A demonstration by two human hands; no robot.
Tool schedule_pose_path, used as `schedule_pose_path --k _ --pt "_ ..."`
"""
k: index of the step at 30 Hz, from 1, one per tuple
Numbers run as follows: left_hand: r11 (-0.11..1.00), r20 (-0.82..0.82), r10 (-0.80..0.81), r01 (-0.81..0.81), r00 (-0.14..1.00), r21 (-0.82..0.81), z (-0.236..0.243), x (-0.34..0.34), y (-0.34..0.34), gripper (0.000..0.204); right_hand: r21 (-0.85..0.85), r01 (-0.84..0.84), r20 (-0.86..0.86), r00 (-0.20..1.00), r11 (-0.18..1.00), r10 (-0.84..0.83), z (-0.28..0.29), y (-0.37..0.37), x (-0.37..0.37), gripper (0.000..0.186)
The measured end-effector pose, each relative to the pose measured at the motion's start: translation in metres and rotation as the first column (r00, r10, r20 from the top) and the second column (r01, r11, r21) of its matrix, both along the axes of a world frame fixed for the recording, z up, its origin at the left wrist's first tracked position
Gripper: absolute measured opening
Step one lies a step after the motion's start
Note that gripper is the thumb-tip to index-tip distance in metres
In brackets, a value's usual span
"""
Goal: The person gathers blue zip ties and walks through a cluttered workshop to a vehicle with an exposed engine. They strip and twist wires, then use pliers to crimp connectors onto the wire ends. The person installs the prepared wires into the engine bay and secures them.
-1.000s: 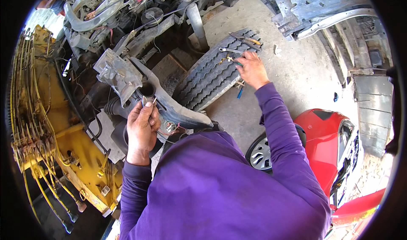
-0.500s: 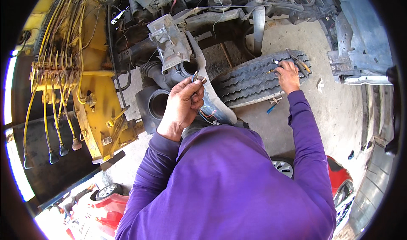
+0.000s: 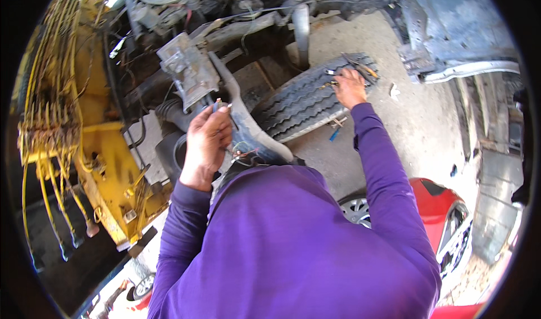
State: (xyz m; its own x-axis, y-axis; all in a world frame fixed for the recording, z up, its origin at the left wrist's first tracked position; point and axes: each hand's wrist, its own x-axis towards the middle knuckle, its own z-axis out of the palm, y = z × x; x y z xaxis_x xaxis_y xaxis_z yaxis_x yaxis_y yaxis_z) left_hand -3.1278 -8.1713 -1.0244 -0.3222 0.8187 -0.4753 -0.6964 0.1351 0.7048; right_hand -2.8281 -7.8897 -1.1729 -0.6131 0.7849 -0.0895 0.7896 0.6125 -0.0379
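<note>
The right hand [image 3: 349,87] has stayed on the tyre [image 3: 307,102], fingers spread among loose tools [image 3: 346,65], gripping nothing I can make out. The left hand [image 3: 208,141] is closed around a small metal part [image 3: 217,106] beneath the grey block [image 3: 189,71]. Reaching without looking could knock tools off the tyre.

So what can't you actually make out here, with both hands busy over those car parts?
- Head view: the small metal piece in the left hand is mostly covered by its fingers; its kind is unclear.
- The small tools on the tyre under the right hand are too small to identify.
- The red car is partly hidden by the purple sleeve.
</note>
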Motion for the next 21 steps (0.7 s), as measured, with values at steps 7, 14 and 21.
schedule_pose_path --k 7,14,21 --pt "0.999 0.028 -0.025 0.026 0.999 -0.034 -0.006 -0.010 -0.017 0.008 0.003 0.069 -0.024 0.997 0.998 -0.069 0.001 -0.002 0.012 0.033" --pt "0.998 0.088 -0.062 0.062 0.994 0.002 -0.010 -0.020 -0.032 0.011 -0.016 0.020 0.037 0.999 1.000 -0.019 -0.001 -0.002 0.005 0.021" --pt "0.998 0.103 0.003 0.003 0.995 -0.058 -0.001 -0.015 -0.033 0.010 0.087 0.019 -0.178 0.984 0.996 -0.004 -0.003 -0.006 0.001 0.017"
